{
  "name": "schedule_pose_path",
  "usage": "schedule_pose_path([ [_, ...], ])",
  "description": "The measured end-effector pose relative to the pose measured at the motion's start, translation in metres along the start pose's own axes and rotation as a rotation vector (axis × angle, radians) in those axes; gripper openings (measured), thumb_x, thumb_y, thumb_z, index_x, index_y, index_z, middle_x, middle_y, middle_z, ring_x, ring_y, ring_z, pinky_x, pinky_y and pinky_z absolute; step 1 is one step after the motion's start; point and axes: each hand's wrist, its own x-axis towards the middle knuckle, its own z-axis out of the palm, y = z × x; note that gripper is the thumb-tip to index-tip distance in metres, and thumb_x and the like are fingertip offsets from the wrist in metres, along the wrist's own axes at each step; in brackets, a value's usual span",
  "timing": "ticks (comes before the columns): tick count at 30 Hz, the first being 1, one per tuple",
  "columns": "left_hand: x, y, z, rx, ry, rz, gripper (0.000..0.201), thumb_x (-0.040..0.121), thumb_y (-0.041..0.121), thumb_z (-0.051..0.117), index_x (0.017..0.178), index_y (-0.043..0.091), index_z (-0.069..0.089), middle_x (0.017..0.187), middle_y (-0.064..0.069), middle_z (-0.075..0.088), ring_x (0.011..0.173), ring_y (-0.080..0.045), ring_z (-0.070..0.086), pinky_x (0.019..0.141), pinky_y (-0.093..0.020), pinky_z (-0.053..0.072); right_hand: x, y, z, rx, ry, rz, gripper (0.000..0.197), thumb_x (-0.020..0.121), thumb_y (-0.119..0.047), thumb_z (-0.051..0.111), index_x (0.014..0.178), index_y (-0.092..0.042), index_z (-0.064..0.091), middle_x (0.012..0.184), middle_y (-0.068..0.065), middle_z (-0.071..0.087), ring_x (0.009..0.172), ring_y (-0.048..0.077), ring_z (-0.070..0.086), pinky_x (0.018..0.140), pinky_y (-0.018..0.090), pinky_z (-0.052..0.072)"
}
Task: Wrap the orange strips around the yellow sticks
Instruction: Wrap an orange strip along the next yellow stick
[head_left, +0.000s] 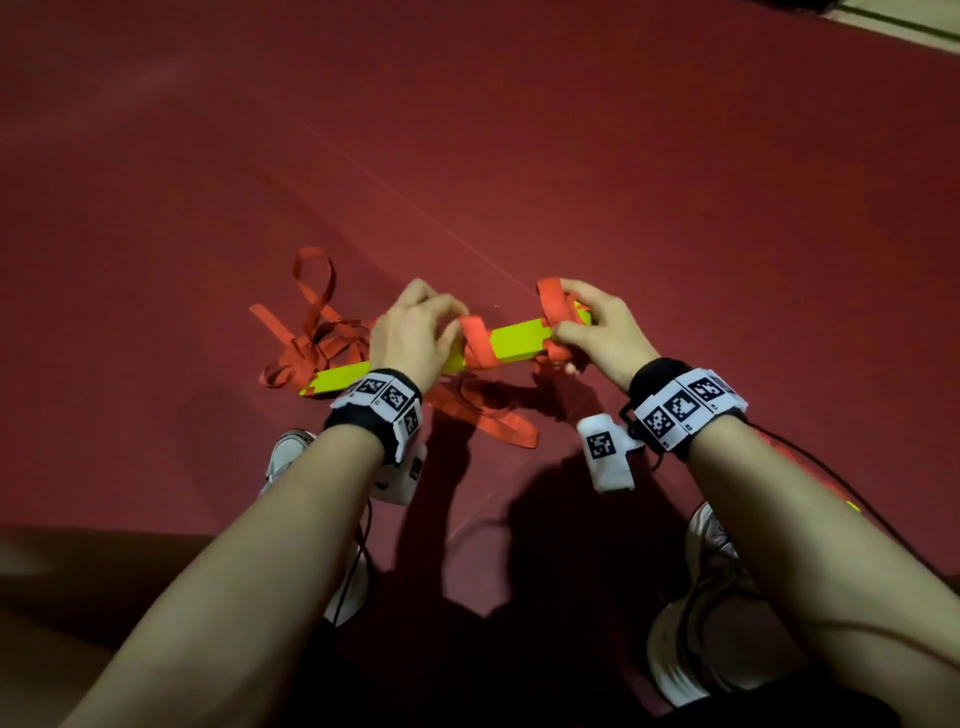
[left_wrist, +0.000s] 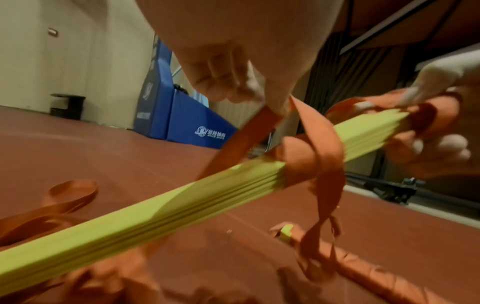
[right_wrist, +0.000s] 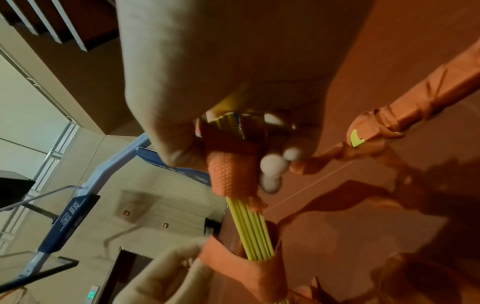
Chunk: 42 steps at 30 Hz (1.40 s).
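A bundle of flat yellow sticks (head_left: 519, 340) is held level just above the red floor. An orange strip (head_left: 478, 345) loops around its middle, and more orange strip (head_left: 553, 306) is wound around its right end. My left hand (head_left: 447, 317) pinches the strip above the middle loop (left_wrist: 319, 156), thumb and fingers (left_wrist: 272, 102) closed on it. My right hand (head_left: 566, 319) grips the bundle's wrapped right end (right_wrist: 231, 174). The bundle's left end (head_left: 332, 382) sticks out under my left wrist.
Loose orange strips (head_left: 311, 332) lie tangled on the floor at left and under the bundle (head_left: 488, 415). A second stick wrapped in orange (right_wrist: 389, 121) lies on the floor to the right. My shoes (head_left: 717, 597) are close below. Blue mats (left_wrist: 182, 115) stand far off.
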Motion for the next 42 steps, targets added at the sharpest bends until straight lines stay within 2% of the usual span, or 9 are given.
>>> schedule_pose_path([
  [6,0.006,0.044,0.009,-0.396,0.043,-0.034,0.008,0.076,0.034,0.064,0.081,0.027,0.064,0.073,0.006,0.061,0.07,-0.014,0.061,0.072,-0.037,0.054,0.001,-0.003,0.006,0.109,-0.034,0.022,0.033,0.091,0.005,0.059,0.121,-0.009,0.057,0.065,0.012,0.06,0.043,0.018,0.053,0.039,0.021,0.044],
  [11,0.003,0.071,0.014,-0.616,-0.043,-0.043,0.03,0.07,0.035,0.078,0.083,0.018,0.056,0.073,0.009,0.064,0.071,-0.014,0.066,0.076,-0.037,0.058,0.0,0.0,0.009,0.229,-0.047,0.129,0.012,0.098,-0.006,0.049,0.088,-0.011,0.054,0.05,0.007,0.06,0.035,0.016,0.052,0.037,0.021,0.04],
  [15,0.001,0.074,0.013,-0.459,-0.16,-0.02,0.047,0.06,0.053,0.074,0.089,0.022,0.057,0.089,0.004,0.067,0.087,-0.022,0.065,0.085,-0.045,0.053,-0.002,-0.003,0.011,0.327,-0.102,0.216,0.034,0.107,-0.026,0.041,0.089,-0.008,0.063,0.055,0.006,0.063,0.041,0.018,0.057,0.04,0.023,0.048],
  [19,0.004,0.09,0.002,-0.242,-0.418,0.089,0.085,0.056,0.052,0.074,0.132,0.027,0.049,0.123,0.001,0.052,0.111,-0.025,0.057,0.094,-0.043,0.049,-0.004,-0.008,0.012,0.606,-0.105,0.28,0.055,0.107,-0.034,0.039,0.067,-0.014,0.071,0.058,0.001,0.065,0.048,0.012,0.062,0.047,0.021,0.05],
  [23,0.001,0.09,0.003,0.003,-0.441,0.049,0.077,0.07,0.04,0.081,0.133,0.02,0.041,0.124,-0.002,0.05,0.112,-0.034,0.059,0.081,-0.038,0.045,-0.007,-0.014,0.006,0.575,-0.348,0.316,0.063,0.087,-0.067,0.046,0.103,-0.01,0.067,0.085,0.011,0.067,0.07,0.022,0.068,0.062,0.031,0.056],
  [26,-0.005,0.08,0.002,-0.113,-0.414,-0.012,0.067,0.06,0.043,0.075,0.112,0.02,0.04,0.107,0.002,0.052,0.103,-0.035,0.06,0.077,-0.04,0.043,-0.005,-0.01,0.008,0.254,-0.389,0.196,0.038,0.082,-0.032,0.072,0.109,-0.006,0.067,0.089,0.013,0.065,0.076,0.025,0.065,0.068,0.034,0.055],
  [32,-0.012,0.027,0.001,-0.151,-0.33,-0.037,0.104,0.048,0.075,0.075,0.136,0.028,0.048,0.127,0.001,0.066,0.12,-0.024,0.06,0.105,-0.046,0.044,-0.002,-0.007,0.009,0.156,-0.279,0.076,0.03,0.09,0.006,0.064,0.12,0.01,0.059,0.101,0.025,0.068,0.092,0.032,0.069,0.086,0.041,0.058],
  [37,-0.022,-0.026,0.009,-0.022,-0.302,-0.211,0.081,0.065,0.029,0.091,0.136,0.019,0.053,0.131,-0.005,0.063,0.125,-0.03,0.056,0.104,-0.044,0.043,-0.008,-0.015,0.005,0.274,-0.348,0.063,0.038,0.093,0.014,0.054,0.131,0.016,0.047,0.093,0.023,0.065,0.068,0.017,0.07,0.055,0.02,0.053],
  [42,-0.025,-0.038,0.013,-0.041,-0.214,-0.225,0.036,0.08,0.008,0.074,0.115,0.013,0.067,0.111,-0.013,0.07,0.108,-0.036,0.063,0.09,-0.037,0.045,-0.009,-0.016,0.001,0.294,-0.436,0.107,0.041,0.091,0.0,0.059,0.124,0.02,0.048,0.085,0.017,0.073,0.04,0.005,0.032,0.038,0.016,0.024],
])
